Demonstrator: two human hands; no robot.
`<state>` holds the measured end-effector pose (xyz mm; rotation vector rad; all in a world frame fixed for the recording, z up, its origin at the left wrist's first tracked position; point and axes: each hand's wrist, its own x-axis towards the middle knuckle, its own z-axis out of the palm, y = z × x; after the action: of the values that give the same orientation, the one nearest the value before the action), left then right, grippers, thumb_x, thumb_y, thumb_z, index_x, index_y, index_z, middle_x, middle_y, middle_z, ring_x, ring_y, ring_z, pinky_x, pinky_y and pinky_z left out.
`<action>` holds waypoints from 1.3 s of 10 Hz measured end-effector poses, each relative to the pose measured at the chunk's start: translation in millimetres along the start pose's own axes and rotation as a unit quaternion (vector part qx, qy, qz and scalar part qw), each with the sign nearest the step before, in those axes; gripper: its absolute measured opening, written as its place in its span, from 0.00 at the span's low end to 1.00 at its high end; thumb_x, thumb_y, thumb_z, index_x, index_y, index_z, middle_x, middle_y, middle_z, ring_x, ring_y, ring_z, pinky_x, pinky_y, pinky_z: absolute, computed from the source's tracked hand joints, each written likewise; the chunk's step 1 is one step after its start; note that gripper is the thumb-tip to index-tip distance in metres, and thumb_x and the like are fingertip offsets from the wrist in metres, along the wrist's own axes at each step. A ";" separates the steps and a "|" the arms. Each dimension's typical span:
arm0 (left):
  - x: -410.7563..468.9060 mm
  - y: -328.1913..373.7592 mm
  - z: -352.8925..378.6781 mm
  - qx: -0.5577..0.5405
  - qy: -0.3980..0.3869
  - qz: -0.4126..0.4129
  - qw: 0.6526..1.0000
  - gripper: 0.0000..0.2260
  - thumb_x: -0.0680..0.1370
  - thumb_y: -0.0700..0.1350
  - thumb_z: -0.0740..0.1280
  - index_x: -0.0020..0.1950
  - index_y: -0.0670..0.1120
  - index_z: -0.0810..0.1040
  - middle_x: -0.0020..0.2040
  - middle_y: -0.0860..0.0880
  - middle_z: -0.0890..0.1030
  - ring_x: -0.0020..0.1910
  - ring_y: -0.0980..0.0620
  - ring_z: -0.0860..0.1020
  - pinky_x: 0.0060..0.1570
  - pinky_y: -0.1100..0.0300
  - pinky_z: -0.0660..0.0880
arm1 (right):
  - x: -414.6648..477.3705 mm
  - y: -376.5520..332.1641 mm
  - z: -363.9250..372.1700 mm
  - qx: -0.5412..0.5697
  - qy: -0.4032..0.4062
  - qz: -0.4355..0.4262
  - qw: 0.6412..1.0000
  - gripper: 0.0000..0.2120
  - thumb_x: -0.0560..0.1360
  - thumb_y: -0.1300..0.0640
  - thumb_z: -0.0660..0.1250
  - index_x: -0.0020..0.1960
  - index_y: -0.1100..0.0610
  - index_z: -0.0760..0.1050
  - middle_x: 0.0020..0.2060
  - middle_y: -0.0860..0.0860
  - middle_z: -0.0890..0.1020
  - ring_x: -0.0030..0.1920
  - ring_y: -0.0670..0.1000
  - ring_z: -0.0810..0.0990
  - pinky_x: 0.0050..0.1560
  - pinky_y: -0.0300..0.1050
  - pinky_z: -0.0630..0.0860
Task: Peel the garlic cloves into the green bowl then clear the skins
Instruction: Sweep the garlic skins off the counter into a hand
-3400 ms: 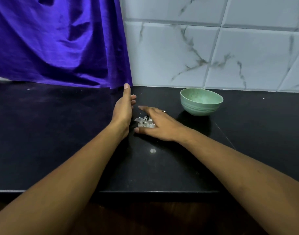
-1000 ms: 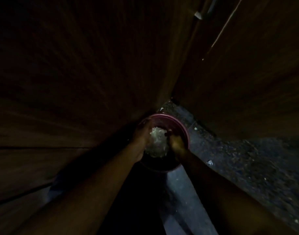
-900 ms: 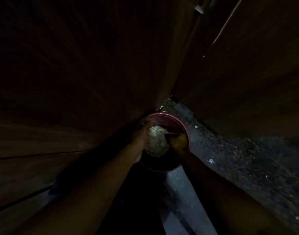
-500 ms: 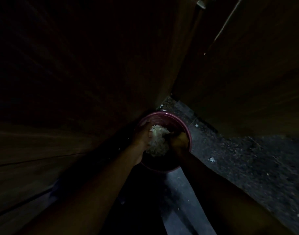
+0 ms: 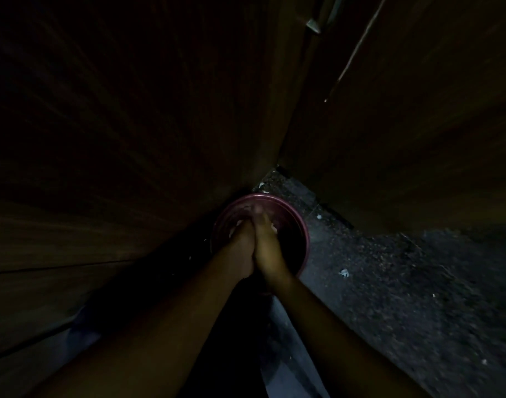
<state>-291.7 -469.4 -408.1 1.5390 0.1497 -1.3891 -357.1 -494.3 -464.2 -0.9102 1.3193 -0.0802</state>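
Both hands pressed together over the round dark-red plastic bin on the floor.

Half a second ago the left hand (image 5: 241, 248) and right hand (image 5: 267, 249) were held apart with a white clump of garlic skins between them; now the palms are flat against each other, fingers pointing to 12 o'clock, and the clump is gone from between them. Only pale scraps (image 5: 237, 225) show at the edges of the hands, over the dark-red bin (image 5: 302, 234); whether anything is pinched between the palms I cannot tell. Both forearms reach in from 6 o'clock and hide the bin's near side. Dark wooden cabinet panels (image 5: 131, 124) rise at 9 and 2 o'clock. A few white flecks (image 5: 343, 272) lie on the speckled grey floor (image 5: 404, 297) at 3 o'clock.
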 end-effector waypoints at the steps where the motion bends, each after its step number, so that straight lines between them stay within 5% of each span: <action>1: 3.5 0.5 10.0 -0.122 0.020 -0.207 0.970 0.24 0.86 0.49 0.56 0.77 0.35 0.69 0.71 0.37 0.77 0.70 0.41 0.76 0.71 0.48 0.72 | 11.8 12.7 -13.2 -0.108 0.033 0.015 0.993 0.30 0.85 0.40 0.57 0.80 0.56 0.64 0.78 0.57 0.67 0.77 0.58 0.67 0.75 0.45 0.63; 2: -12.1 16.0 16.3 -0.158 0.082 -0.218 0.960 0.19 0.86 0.50 0.57 0.68 0.40 0.79 0.60 0.35 0.82 0.69 0.36 0.76 0.62 0.47 0.74 | 11.4 -6.4 -25.5 -0.056 0.066 -0.055 0.995 0.31 0.83 0.34 0.54 0.80 0.49 0.65 0.78 0.52 0.68 0.78 0.55 0.66 0.79 0.55 0.60; 3: -27.4 24.6 12.3 -0.452 0.038 -0.234 0.860 0.21 0.88 0.48 0.54 0.77 0.37 0.70 0.73 0.37 0.75 0.77 0.39 0.68 0.76 0.46 0.61 | 7.1 -7.8 -3.1 -0.039 0.014 -0.045 0.998 0.34 0.73 0.20 0.53 0.66 0.38 0.79 0.69 0.50 0.79 0.70 0.52 0.76 0.74 0.56 0.69; 4: -47.2 25.5 11.3 -0.015 0.039 -0.045 0.998 0.14 0.86 0.48 0.57 0.61 0.43 0.79 0.56 0.44 0.81 0.55 0.45 0.79 0.56 0.50 0.75 | 25.3 0.1 -14.3 -0.177 0.021 0.014 0.984 0.25 0.84 0.38 0.53 0.70 0.52 0.76 0.71 0.54 0.76 0.68 0.56 0.76 0.65 0.45 0.76; 5: -41.1 34.1 -17.2 0.007 -0.018 -0.102 0.995 0.09 0.84 0.47 0.60 0.50 0.50 0.79 0.49 0.50 0.78 0.45 0.52 0.76 0.51 0.52 0.73 | 33.0 -17.0 -33.3 -0.237 0.030 -0.033 0.971 0.33 0.78 0.31 0.57 0.75 0.51 0.73 0.74 0.56 0.74 0.73 0.59 0.72 0.75 0.57 0.67; 6: -65.3 54.2 -28.6 0.025 0.002 -0.064 0.998 0.11 0.85 0.46 0.59 0.48 0.52 0.78 0.45 0.52 0.81 0.44 0.54 0.75 0.52 0.54 0.72 | 32.0 -33.8 -38.4 -0.207 0.002 -0.087 0.975 0.35 0.68 0.21 0.60 0.63 0.43 0.82 0.61 0.48 0.84 0.63 0.54 0.82 0.70 0.59 0.73; 7: -105.0 83.0 -27.0 0.018 -0.002 0.000 1.000 0.09 0.86 0.45 0.59 0.51 0.51 0.78 0.48 0.49 0.81 0.47 0.52 0.77 0.47 0.58 0.74 | -48.2 -98.9 -19.9 -0.174 -0.014 -0.139 0.975 0.20 0.78 0.35 0.65 0.51 0.51 0.84 0.53 0.50 0.86 0.55 0.53 0.84 0.63 0.51 0.77; 8: -149.9 107.6 -29.7 0.024 0.003 0.081 0.996 0.11 0.86 0.43 0.59 0.65 0.48 0.77 0.59 0.47 0.81 0.54 0.51 0.78 0.47 0.60 0.77 | -113.9 -139.8 -7.3 -0.165 -0.043 -0.207 0.963 0.16 0.82 0.45 0.66 0.51 0.57 0.83 0.45 0.53 0.86 0.47 0.54 0.84 0.49 0.48 0.78; 9: -192.4 123.8 -38.1 0.047 -0.008 0.161 0.986 0.13 0.85 0.44 0.61 0.67 0.49 0.79 0.64 0.48 0.81 0.61 0.51 0.79 0.62 0.52 0.75 | -178.8 -168.4 4.3 -0.163 -0.058 -0.277 0.945 0.17 0.83 0.47 0.66 0.53 0.62 0.81 0.41 0.56 0.83 0.43 0.55 0.82 0.42 0.47 0.75; 11: -334.4 155.3 -76.3 0.009 -0.051 0.359 0.932 0.10 0.84 0.42 0.64 0.62 0.49 0.82 0.54 0.51 0.87 0.54 0.53 0.83 0.59 0.52 0.77 | -338.2 -211.9 39.0 -0.149 -0.063 -0.463 0.871 0.14 0.83 0.49 0.66 0.52 0.59 0.82 0.42 0.52 0.87 0.44 0.50 0.86 0.42 0.45 0.79; 13: -441.8 170.1 -144.1 0.020 -0.017 0.490 0.872 0.10 0.84 0.43 0.65 0.63 0.47 0.82 0.55 0.49 0.87 0.57 0.52 0.85 0.58 0.52 0.79 | -434.1 -232.0 108.1 -0.125 -0.169 -0.568 0.796 0.14 0.83 0.52 0.66 0.51 0.63 0.81 0.47 0.64 0.85 0.44 0.57 0.85 0.40 0.48 0.79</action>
<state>-227.1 -224.3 16.9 1.3010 -0.6175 -0.5902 -294.5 -360.8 17.7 -1.7599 0.2938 -0.6558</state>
